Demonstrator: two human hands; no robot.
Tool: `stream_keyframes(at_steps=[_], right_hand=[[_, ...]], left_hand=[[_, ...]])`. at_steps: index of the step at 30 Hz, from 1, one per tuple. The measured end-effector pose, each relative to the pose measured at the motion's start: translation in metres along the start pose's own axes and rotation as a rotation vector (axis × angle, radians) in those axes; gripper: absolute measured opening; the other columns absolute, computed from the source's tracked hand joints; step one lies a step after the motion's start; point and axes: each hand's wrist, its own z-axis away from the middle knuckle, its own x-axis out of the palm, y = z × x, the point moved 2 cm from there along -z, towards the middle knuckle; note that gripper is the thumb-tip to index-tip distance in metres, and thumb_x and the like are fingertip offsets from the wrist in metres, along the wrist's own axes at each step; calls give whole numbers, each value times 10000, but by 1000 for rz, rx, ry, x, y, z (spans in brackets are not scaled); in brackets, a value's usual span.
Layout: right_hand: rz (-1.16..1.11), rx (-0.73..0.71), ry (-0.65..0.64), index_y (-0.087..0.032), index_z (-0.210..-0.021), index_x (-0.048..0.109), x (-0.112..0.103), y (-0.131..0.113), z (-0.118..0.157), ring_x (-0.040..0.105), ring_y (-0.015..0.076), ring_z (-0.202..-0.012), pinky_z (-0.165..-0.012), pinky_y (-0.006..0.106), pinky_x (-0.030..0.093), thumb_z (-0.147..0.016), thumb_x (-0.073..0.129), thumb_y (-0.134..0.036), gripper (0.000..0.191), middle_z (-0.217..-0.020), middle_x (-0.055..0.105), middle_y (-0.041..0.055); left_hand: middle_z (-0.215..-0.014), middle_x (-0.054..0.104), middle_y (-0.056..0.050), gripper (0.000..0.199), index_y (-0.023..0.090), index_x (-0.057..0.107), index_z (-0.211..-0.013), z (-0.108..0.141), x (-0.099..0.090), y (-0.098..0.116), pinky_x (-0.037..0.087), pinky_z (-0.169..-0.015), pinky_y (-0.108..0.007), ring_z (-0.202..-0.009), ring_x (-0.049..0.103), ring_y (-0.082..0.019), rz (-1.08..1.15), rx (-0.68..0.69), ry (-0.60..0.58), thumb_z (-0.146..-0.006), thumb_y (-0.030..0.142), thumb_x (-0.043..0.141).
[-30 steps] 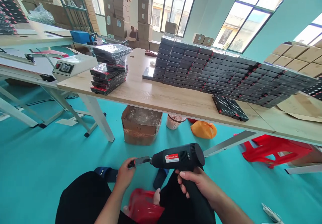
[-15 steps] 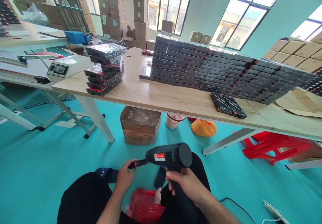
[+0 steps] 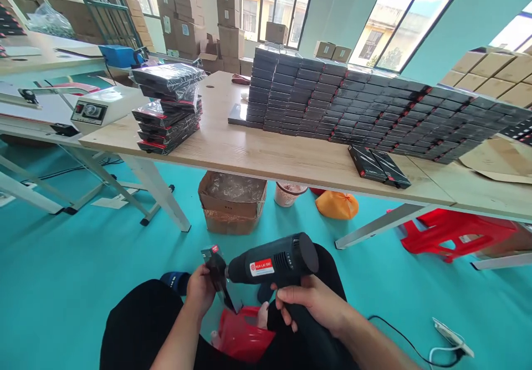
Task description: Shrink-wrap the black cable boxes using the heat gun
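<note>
My right hand (image 3: pixel 305 306) is wrapped round the handle of a black heat gun (image 3: pixel 266 262) with a red and white label. The gun's nozzle points left, right beside a thin black box (image 3: pixel 219 278) with a red corner. That box is gripped at its left edge by my left hand (image 3: pixel 200 291) and stands tilted, its lower end toward my lap. Whether the nozzle touches it I cannot tell. Beneath the hands is a red plastic stool (image 3: pixel 243 337) between my legs.
A wooden table (image 3: pixel 266 154) stands ahead, bearing a long wall of stacked black boxes (image 3: pixel 332 101). Loosely wrapped boxes (image 3: pixel 168 107) are piled at its left. Below are a carton of clear film (image 3: pixel 233 206), a bin (image 3: pixel 287 194) and an orange bag (image 3: pixel 337 206). A cable (image 3: pixel 399 334) crosses the floor at right.
My left hand has turned the black box, so its broad side shows rather than a thin edge. The heat gun has tilted slightly and its nozzle has shifted left, closer to my left hand.
</note>
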Motion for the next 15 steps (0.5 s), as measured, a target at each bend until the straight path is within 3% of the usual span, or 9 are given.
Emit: stream_keyframes(at_steps=[4,7,9,11,15], right_hand=[[71,102,-80,-137,-738,694,-1,23,12,557,133,-504,-490,264,439,-698,738,-331,202,-580,629,9],[85,177,-72,-144,-770,703,-9,36,25,574,134,-518,-503,260,441,-678,732,-293,178,-603,638,7],[76,202,-57,-134,-774,709,-17,41,30,583,134,-527,-507,256,443,-672,722,-280,178,-609,640,13],[26,188,-30,-125,-831,711,-26,42,30,591,138,-527,-486,256,440,-667,737,-301,242,-658,663,27],[-99,107,114,-116,-896,690,-39,32,9,594,131,-529,-466,243,438,-686,777,-380,349,-711,682,41]], left_hand=[[-652,617,-13,475,181,691,-999,5,-3,7,453,-503,-321,-524,575,-191,111,-26,-19,-574,286,506],[-636,593,-13,411,158,691,-1016,10,-1,11,449,-493,-310,-499,544,-173,171,-34,-12,-680,305,507],[-640,599,-15,383,153,683,-1041,15,3,13,449,-487,-297,-496,544,-163,172,-51,-8,-790,388,515],[-701,656,-40,483,164,667,-1112,21,6,15,463,-495,-291,-552,607,-179,164,-81,-25,-852,549,535],[-952,758,-141,713,180,635,-1240,29,12,12,531,-556,-335,-819,739,-284,205,-231,-223,-816,747,550]])
